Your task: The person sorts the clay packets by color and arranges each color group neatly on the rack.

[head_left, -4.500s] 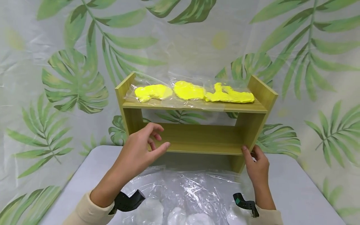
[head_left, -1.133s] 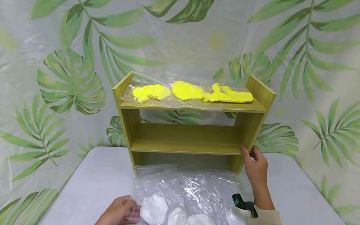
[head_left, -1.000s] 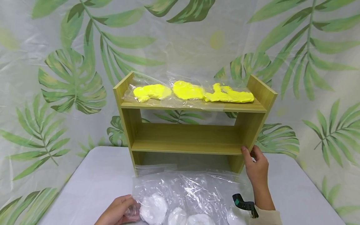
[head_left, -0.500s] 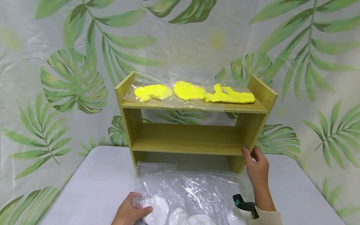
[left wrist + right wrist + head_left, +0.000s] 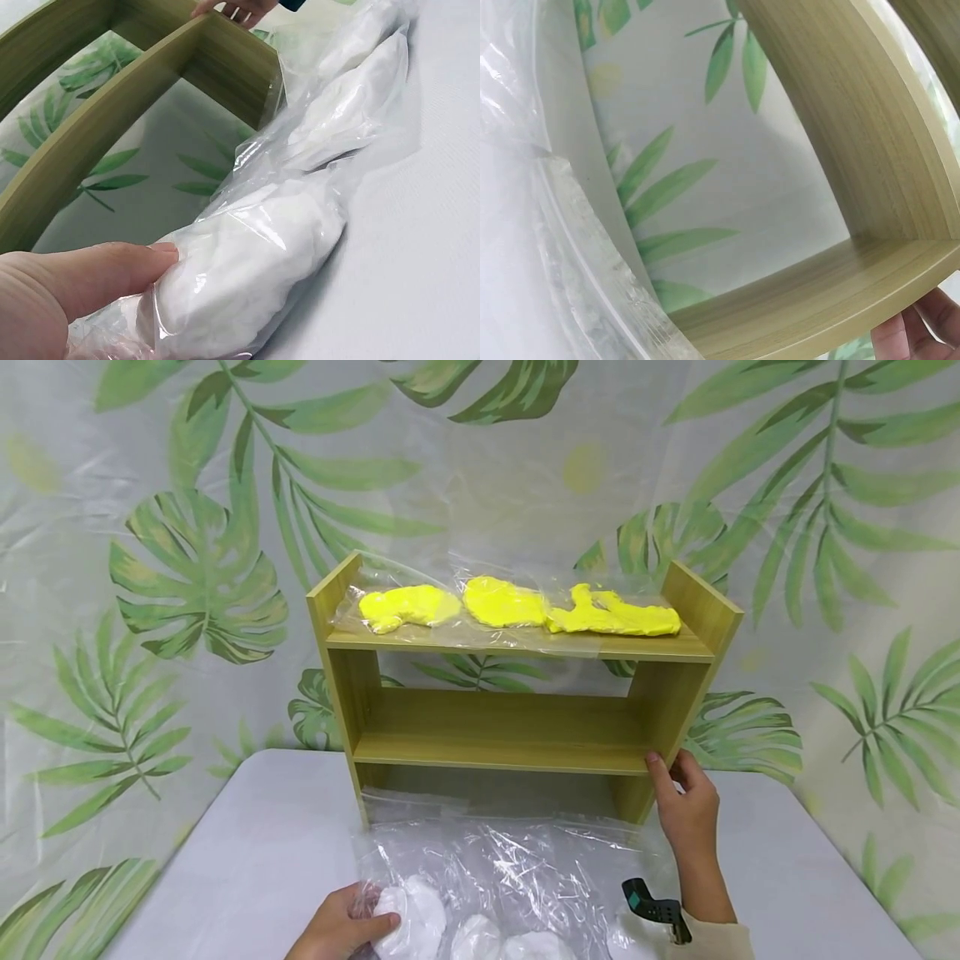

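Note:
At the bottom of the head view my left hand (image 5: 337, 922) grips the left edge of a clear zip bag holding a white, clay-like lump (image 5: 412, 918). In the left wrist view the thumb (image 5: 124, 274) presses on top of the bagged lump (image 5: 247, 262), and the other fingers are mostly hidden beneath. My right hand (image 5: 686, 797) holds the right side panel of a wooden two-tier shelf (image 5: 510, 718), its thumb at the front edge by the lower board. The right wrist view shows fingers (image 5: 891, 337) against that panel's outer face.
Several bagged white lumps (image 5: 536, 946) lie on the white table (image 5: 225, 860) in front of the shelf, their clear bags overlapping. On the upper board lie three bagged yellow lumps (image 5: 504, 602). A leaf-patterned curtain (image 5: 510, 493) hangs behind.
My left hand has come down from in front of the shelf to the leftmost white bag. Its thumb has since moved onto the lump, and the bag has shifted slightly. The right hand stays put.

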Tool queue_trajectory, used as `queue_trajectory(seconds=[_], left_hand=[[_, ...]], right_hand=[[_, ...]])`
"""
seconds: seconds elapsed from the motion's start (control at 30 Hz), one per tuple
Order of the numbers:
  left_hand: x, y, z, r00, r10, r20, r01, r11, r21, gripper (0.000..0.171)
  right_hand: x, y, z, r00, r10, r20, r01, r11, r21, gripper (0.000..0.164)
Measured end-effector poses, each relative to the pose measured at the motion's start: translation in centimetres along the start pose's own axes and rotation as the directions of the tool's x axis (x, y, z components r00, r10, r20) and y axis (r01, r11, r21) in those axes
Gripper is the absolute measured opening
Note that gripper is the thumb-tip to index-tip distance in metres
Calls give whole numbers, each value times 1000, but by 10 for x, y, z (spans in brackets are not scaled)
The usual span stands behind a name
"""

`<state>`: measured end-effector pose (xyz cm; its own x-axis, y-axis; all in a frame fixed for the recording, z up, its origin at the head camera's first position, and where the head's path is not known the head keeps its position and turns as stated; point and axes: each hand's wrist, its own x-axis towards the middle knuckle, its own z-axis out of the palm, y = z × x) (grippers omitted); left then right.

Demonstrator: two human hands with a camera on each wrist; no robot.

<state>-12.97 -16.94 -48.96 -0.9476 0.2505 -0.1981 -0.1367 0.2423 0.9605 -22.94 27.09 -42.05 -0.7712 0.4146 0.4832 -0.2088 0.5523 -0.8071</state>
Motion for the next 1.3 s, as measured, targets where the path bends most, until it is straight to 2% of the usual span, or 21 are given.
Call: queue_trajectory(seconds=[0.17,0.43,0.87,1.07,1.3], left_hand=[[1,-2,0,1000,2,3,-2,999,-34,50],[3,-3,1,995,-90,-50,93,994,60,55],[3,-7,-2,996,-83,-12,84,996,28,60],[4,-6,-3,995,-96,-15,96,995,34,65],[2,-6,-2,997,-74,-9,74,997,-10,62]], right_hand=[[1,1,1,1000,-7,2,7,1000,3,35],[0,0,0,1000,1,7,-1,1000,-8,35],[0,0,1,1000,14,5,-14,1000,-11,35],[0,0,0,1000,20,11,-20,1000,-6,37],[0,0,1,1000,19,14,-19,1000,-2,37]])
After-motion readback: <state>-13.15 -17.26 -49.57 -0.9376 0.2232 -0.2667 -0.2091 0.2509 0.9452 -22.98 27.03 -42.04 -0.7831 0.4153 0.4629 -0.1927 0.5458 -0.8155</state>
